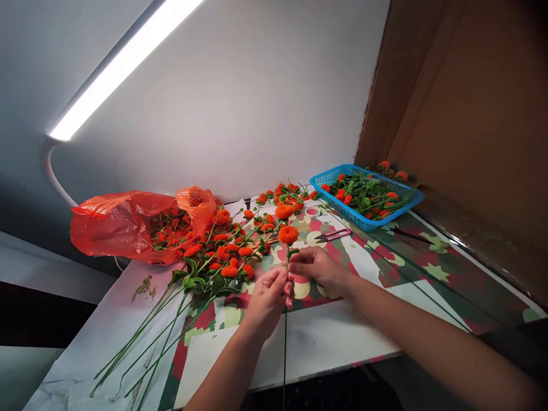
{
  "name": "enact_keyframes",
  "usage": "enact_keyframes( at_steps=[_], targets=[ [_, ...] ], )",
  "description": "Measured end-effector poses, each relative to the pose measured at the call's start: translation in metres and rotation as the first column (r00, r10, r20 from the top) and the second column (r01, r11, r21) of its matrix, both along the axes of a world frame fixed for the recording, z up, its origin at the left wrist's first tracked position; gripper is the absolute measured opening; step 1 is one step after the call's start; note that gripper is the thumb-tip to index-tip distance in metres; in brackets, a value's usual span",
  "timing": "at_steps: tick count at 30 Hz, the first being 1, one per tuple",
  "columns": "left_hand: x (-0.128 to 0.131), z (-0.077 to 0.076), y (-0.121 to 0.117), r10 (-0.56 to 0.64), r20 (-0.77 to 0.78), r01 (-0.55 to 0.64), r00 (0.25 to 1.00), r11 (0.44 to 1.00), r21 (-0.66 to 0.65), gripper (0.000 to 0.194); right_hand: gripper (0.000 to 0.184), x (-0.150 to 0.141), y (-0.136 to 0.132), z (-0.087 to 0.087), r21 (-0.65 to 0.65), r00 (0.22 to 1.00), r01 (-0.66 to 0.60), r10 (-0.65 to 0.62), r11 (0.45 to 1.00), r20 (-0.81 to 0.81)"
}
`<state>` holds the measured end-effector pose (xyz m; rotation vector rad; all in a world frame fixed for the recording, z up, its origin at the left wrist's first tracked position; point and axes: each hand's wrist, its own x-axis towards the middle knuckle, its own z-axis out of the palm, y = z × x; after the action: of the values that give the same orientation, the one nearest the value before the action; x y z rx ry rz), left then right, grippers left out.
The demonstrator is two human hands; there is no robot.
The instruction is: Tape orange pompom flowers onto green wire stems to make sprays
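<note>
In the middle of the head view, an orange artificial flower (288,234) stands upright on a long green stem that runs down past the table's front edge. My left hand (269,295) is closed around this stem below the bloom. Just above it, the fingers of my right hand (314,268) pinch at the stem near a small green leaf. Whether the right fingers hold the stem, the leaf or a strip of tape cannot be made out. Another orange bloom (284,212) shows directly above the held one. To the left lies a bunch of finished-looking orange flowers (222,257) with long stems.
An orange plastic bag (115,220) with more flowers lies at the left. A blue basket (368,224) of flowers and leaves stands at the back right. Pink-handled snips (338,234) and a tape roll (312,212) lie between them. A lit lamp (124,63) hangs above.
</note>
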<state>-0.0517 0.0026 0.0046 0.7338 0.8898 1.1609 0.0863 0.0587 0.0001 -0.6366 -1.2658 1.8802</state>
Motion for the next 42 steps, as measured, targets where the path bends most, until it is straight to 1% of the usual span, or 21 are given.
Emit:
enact_keyframes(
  at_steps=[2, 4, 7, 9, 10, 12, 14, 16, 18, 20, 22, 25, 27, 28, 30, 32, 33, 35, 37, 39, 42],
  targets=[
    [0.0, -0.002, 0.002, -0.028, 0.02, 0.029, 0.999, 0.998, -0.058, 0.036, 0.027, -0.001, -0.001, 0.001, 0.018, 1.0, 0.006, -0.006, 1.0, -0.007],
    [0.0, -0.004, 0.003, 0.01, -0.043, -0.012, 0.999, 0.999, -0.049, 0.037, 0.028, -0.001, -0.002, 0.003, 0.041, 1.0, 0.031, -0.031, 0.999, 0.001],
    [0.0, -0.004, 0.002, 0.131, -0.242, -0.108, 0.961, 0.988, 0.106, 0.031, 0.029, -0.001, -0.002, 0.008, 0.084, 0.994, 0.093, -0.097, 0.992, 0.048],
    [0.0, -0.002, 0.001, 0.174, -0.326, -0.117, 0.929, 0.976, 0.186, 0.026, 0.028, -0.001, -0.002, 0.009, 0.115, 0.99, 0.105, -0.115, 0.988, 0.079],
    [0.0, -0.001, 0.0, 0.174, -0.336, -0.112, 0.926, 0.974, 0.195, 0.024, 0.028, -0.001, -0.002, 0.009, 0.131, 0.989, 0.109, -0.121, 0.985, 0.086],
    [0.0, 0.0, 0.0, 0.15, -0.291, -0.103, 0.945, 0.98, 0.172, 0.023, 0.027, -0.001, -0.001, 0.007, 0.155, 0.99, 0.107, -0.119, 0.982, 0.071],
    [-0.001, -0.001, 0.001, 0.12, -0.206, -0.094, 0.971, 0.987, 0.131, 0.024, 0.028, -0.002, -0.001, 0.004, 0.167, 0.994, 0.096, -0.103, 0.981, 0.033],
    [0.0, -0.002, 0.002, 0.099, -0.14, -0.086, 0.985, 0.992, 0.091, 0.026, 0.029, -0.003, 0.0, 0.002, 0.151, 0.997, 0.074, -0.076, 0.986, 0.011],
    [0.0, -0.004, 0.003, 0.078, -0.121, -0.071, 0.99, 0.996, 0.062, 0.029, 0.03, -0.004, 0.0, 0.001, 0.128, 0.998, 0.062, -0.066, 0.99, 0.025],
    [0.001, -0.004, 0.002, 0.064, -0.155, -0.056, 0.986, 0.997, 0.06, 0.031, 0.032, -0.004, 0.0, 0.001, 0.131, 0.995, 0.08, -0.087, 0.988, 0.054],
    [0.002, -0.004, 0.0, 0.098, -0.257, -0.068, 0.961, 0.99, 0.123, 0.031, 0.034, -0.003, 0.001, 0.002, 0.164, 0.987, 0.121, -0.136, 0.979, 0.083],
    [0.003, -0.003, -0.003, 0.223, -0.42, -0.112, 0.88, 0.956, 0.272, 0.025, 0.036, -0.002, 0.002, 0.004, 0.21, 0.976, 0.157, -0.184, 0.965, 0.118],
    [0.003, -0.002, -0.004, 0.26, -0.445, -0.126, 0.857, 0.943, 0.307, 0.023, 0.036, -0.001, 0.003, 0.004, 0.222, 0.975, 0.147, -0.179, 0.964, 0.133],
    [0.003, -0.002, -0.004, 0.253, -0.423, -0.131, 0.87, 0.946, 0.296, 0.024, 0.035, -0.001, 0.003, 0.005, 0.221, 0.976, 0.143, -0.175, 0.965, 0.133],
    [0.003, -0.001, -0.002, 0.199, -0.314, -0.133, 0.928, 0.966, 0.221, 0.025, 0.034, -0.001, 0.002, 0.004, 0.208, 0.979, 0.141, -0.167, 0.968, 0.113],
    [0.003, -0.002, 0.001, 0.112, -0.144, -0.1, 0.983, 0.991, 0.086, 0.029, 0.033, -0.003, 0.001, 0.003, 0.185, 0.986, 0.135, -0.149, 0.974, 0.068],
    [0.003, -0.002, 0.002, 0.07, -0.053, -0.069, 0.996, 0.998, 0.014, 0.031, 0.033, -0.004, 0.0, 0.003, 0.175, 0.99, 0.123, -0.132, 0.977, 0.042],
    [0.003, -0.003, 0.004, 0.007, 0.108, 0.004, 0.994, 0.995, -0.1, 0.035, 0.033, -0.005, -0.001, 0.001, 0.169, 0.996, 0.088, -0.089, 0.982, -0.002],
    [0.004, -0.005, 0.005, -0.016, 0.221, 0.052, 0.975, 0.987, -0.155, 0.036, 0.033, -0.006, -0.001, 0.001, 0.168, 0.998, 0.054, -0.049, 0.984, -0.031],
    [0.006, -0.008, 0.005, -0.022, 0.269, 0.069, 0.963, 0.984, -0.165, 0.036, 0.032, -0.004, -0.001, 0.0, 0.151, 0.999, 0.015, -0.011, 0.988, -0.032],
    [0.008, -0.012, 0.006, -0.052, 0.235, 0.085, 0.971, 0.987, -0.135, 0.036, 0.033, -0.001, 0.001, 0.0, 0.118, 1.0, -0.021, 0.02, 0.993, 0.012]
  ],
)
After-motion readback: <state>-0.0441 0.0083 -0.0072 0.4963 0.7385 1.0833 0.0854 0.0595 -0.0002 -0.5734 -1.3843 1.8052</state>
